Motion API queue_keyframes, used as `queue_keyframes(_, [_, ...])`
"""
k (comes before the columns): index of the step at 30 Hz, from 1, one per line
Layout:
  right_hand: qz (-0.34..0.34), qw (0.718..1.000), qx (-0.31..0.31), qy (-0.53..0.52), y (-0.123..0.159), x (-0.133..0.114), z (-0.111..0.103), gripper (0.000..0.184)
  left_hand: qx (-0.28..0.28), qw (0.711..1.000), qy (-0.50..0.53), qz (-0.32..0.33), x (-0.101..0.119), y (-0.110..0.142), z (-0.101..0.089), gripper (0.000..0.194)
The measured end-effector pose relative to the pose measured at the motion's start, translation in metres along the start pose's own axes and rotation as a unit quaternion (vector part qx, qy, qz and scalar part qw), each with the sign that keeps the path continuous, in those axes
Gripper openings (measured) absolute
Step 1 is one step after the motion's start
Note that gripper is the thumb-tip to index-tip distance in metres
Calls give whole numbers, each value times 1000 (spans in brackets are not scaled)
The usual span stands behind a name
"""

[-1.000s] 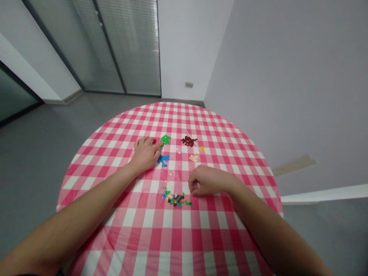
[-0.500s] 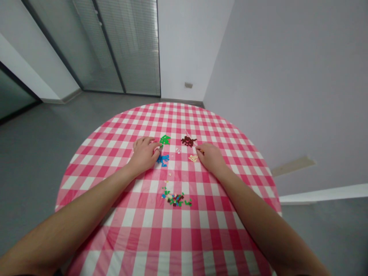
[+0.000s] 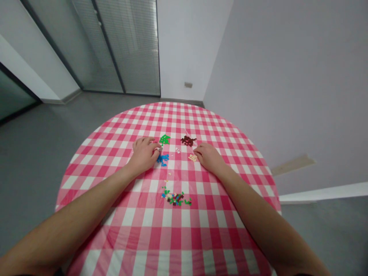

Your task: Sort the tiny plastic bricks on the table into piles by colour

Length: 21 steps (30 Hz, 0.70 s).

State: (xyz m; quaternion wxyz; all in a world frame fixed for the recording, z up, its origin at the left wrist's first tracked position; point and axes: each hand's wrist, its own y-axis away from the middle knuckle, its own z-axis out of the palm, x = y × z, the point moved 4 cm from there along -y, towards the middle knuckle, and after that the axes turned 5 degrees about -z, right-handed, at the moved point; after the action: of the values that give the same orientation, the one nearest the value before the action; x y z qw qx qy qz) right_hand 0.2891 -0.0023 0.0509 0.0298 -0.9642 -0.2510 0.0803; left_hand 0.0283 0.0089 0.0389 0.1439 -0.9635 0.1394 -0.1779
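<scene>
My left hand (image 3: 144, 153) rests on the checked tablecloth (image 3: 172, 237), fingers curled. Its fingertips are pinched between a green pile of small bricks (image 3: 165, 139) and a blue pile (image 3: 163, 159). My right hand (image 3: 208, 155) lies further right with fingers bent together, its tips touching a small cream pile (image 3: 192, 157). What either hand holds is too small to make out. A dark brown pile (image 3: 188, 141) lies just beyond the right hand. A mixed pile of coloured bricks (image 3: 175, 199) sits nearer me, between my forearms.
A few pale loose bits (image 3: 178, 150) lie between the sorted piles. The round table's far edge (image 3: 178, 103) faces a grey floor, a glass partition with blinds at the back left and a white wall on the right.
My right hand moved from beside the mixed pile out to the cream pile and now covers the yellow piece. My left index finger pulled back slightly from the green pile.
</scene>
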Motion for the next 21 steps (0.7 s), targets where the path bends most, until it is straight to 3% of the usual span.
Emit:
queue_keyframes(3, [16,1000,16,-6,2,1,-3,32,11,999,27,32,1,1,-2,26])
queue_keyframes(9, [16,998,3,56,5,1,0,32,56,976,120,175,16,8,-18,23])
queue_keyframes(21, [12,994,-1,108,1,3,8,48,-129,951,140,243,32,16,-19,25])
